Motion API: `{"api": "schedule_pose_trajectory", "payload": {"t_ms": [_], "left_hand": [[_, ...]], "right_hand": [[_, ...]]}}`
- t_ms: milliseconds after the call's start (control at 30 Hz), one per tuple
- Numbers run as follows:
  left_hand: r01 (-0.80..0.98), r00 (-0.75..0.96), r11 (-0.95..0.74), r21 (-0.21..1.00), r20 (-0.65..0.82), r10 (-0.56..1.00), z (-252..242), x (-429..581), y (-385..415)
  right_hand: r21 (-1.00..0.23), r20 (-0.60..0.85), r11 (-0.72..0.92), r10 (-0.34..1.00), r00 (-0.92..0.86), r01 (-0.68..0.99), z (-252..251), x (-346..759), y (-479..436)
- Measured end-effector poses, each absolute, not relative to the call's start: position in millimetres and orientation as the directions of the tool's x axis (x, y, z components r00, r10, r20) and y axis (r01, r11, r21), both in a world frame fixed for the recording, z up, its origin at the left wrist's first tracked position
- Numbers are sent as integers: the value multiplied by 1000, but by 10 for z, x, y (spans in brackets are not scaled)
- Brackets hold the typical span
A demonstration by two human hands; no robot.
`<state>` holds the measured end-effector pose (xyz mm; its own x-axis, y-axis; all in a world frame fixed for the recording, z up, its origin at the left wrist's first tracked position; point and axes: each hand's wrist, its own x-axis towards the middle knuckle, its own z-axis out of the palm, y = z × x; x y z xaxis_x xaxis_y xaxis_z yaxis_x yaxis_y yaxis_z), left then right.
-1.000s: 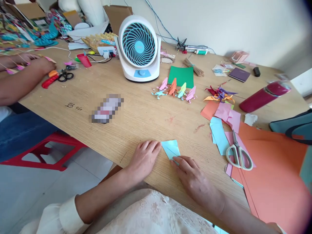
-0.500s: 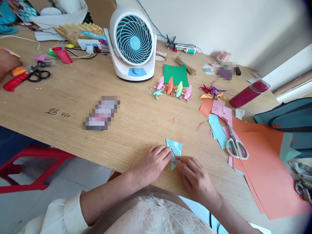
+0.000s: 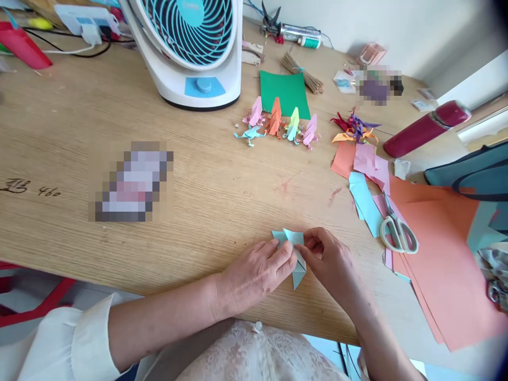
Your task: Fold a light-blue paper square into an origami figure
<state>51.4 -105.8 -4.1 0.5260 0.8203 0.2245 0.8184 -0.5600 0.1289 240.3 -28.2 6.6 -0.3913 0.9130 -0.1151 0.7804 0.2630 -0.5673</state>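
A light blue folded paper lies on the table near its front edge, with pointed flaps showing at the top and bottom. My left hand bends its fingers over the middle of the paper and holds it down. My right hand pinches the paper's right edge between thumb and curled fingers. Part of the folds is hidden beneath the left fingers.
Beyond my hands stand several small folded paper figures by a green sheet. Scissors lie on coloured paper to the right. A fan, a blurred phone-like object and a magenta flask surround the area.
My view has shifted closer to the table. The paper's top now shows a separate pointed flap. My right hand has moved up along the paper's right edge and pinches there.
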Motion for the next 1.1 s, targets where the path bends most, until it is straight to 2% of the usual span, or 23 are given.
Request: {"api": "schedule_pose_trajectory", "payload": {"t_ms": [167, 400, 500, 700, 833, 933, 1000, 1100], "left_hand": [[796, 553, -593, 119, 254, 794, -24, 471, -1060], [814, 556, -580, 23, 254, 791, -16, 483, -1089], [805, 571, -593, 18, 249, 782, -26, 486, -1102], [800, 581, -598, -40, 300, 757, -18, 461, -1106], [793, 577, -609, 0, 321, 751, -38, 432, -1117], [796, 562, -604, 23, 339, 754, -64, 416, -1129], [790, 562, -610, 50, 336, 756, -73, 398, -1132], [779, 547, -607, 154, 305, 780, -53, 363, -1110]], "right_hand": [[-598, -147, 258, 896, -420, 759, 93, 2427, -234], [-544, -137, 357, 855, -500, 759, 135, 2405, -272], [-534, -121, 389, 843, -524, 750, 156, 2383, -307], [-660, -83, 288, 890, -449, 694, 161, 2369, -367], [-783, -153, 119, 914, -375, 610, 99, 2379, -395], [-842, -234, 15, 891, -390, 540, 69, 2376, -408], [-835, -271, 14, 859, -433, 550, 74, 2364, -414], [-768, -263, 111, 844, -468, 631, 107, 2341, -411]]}}
